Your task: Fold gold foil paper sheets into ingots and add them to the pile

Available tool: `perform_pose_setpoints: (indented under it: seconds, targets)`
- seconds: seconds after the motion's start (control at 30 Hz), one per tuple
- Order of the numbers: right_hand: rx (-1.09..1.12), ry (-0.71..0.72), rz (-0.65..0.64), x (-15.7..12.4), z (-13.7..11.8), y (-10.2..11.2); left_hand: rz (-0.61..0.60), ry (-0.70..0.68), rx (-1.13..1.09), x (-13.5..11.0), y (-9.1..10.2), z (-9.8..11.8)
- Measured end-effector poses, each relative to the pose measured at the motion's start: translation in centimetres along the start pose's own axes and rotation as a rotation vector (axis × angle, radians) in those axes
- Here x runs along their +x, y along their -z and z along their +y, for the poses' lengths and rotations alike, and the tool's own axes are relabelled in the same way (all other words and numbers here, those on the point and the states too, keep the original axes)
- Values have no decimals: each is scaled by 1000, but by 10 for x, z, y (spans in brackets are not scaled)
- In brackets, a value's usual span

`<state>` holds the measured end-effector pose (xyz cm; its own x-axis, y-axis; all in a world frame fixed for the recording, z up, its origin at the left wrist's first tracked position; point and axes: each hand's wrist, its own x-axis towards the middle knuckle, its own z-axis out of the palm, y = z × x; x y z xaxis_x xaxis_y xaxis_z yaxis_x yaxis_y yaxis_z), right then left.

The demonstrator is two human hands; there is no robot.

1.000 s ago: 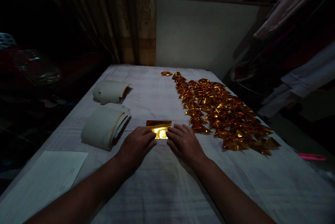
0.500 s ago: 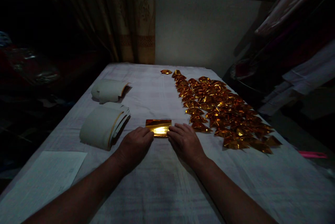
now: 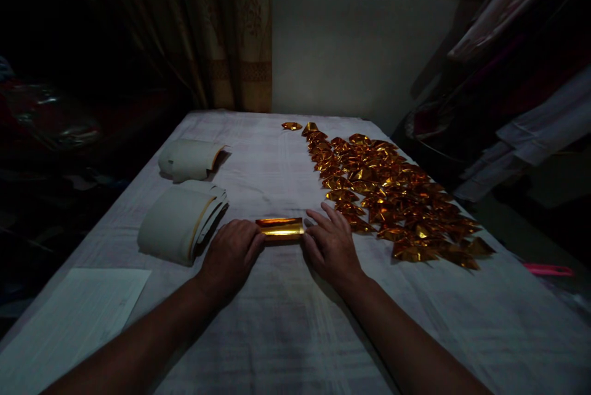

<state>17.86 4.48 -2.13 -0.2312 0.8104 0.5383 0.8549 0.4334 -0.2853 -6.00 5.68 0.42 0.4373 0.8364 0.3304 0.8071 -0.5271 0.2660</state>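
A sheet of shiny gold foil paper (image 3: pixel 279 230), folded into a narrow strip, lies crosswise on the cloth in front of me. My left hand (image 3: pixel 233 253) has its fingers closed on the strip's left end. At the right end, my right hand (image 3: pixel 333 246) pinches the edge near the thumb, while its other fingers are raised and spread. What the fingertips do beneath the strip is hidden. Just beyond my right hand begins a spread of folded gold foil pieces (image 3: pixel 364 187), laid close together.
Two curled stacks of pale paper sheets, a nearer one (image 3: pixel 173 223) and a farther one (image 3: pixel 189 160), stand on the left. A white sheet (image 3: pixel 78 315) lies at the near left of the cloth-covered table (image 3: pixel 277 333). Behind are a curtain (image 3: pixel 226 32) and a wall (image 3: pixel 341 50).
The gold foil paper has become narrower from front to back, its far edge folded or rolled toward me. The fingers of my right hand have lifted and spread.
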Motion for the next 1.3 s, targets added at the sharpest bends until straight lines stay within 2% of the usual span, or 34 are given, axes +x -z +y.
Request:
perform_pose_setpoints:
  seconds: [0.37, 0.7, 0.83, 0.97, 1.1, 1.3]
  targets:
    - [-4, -63, -52, 2, -1, -3, -33, 62, -28, -2, -2, 0]
    - [-35, -103, -82, 9, -7, -4, -80, -1, -34, -3, 1, -3]
    - [-62, -79, -66, 9, -8, -5, -20, -76, 49, -5, 2, 4]
    - [-78, -62, -33, 8, -8, -7, 101, -256, 150, -12, -5, 19]
    - [-82, -57, -33, 8, -8, -7, 23, -370, 123, -19, -15, 28]
    - [-67, -55, -9, 7, -7, -7, -37, -343, 126, -23, -20, 24]
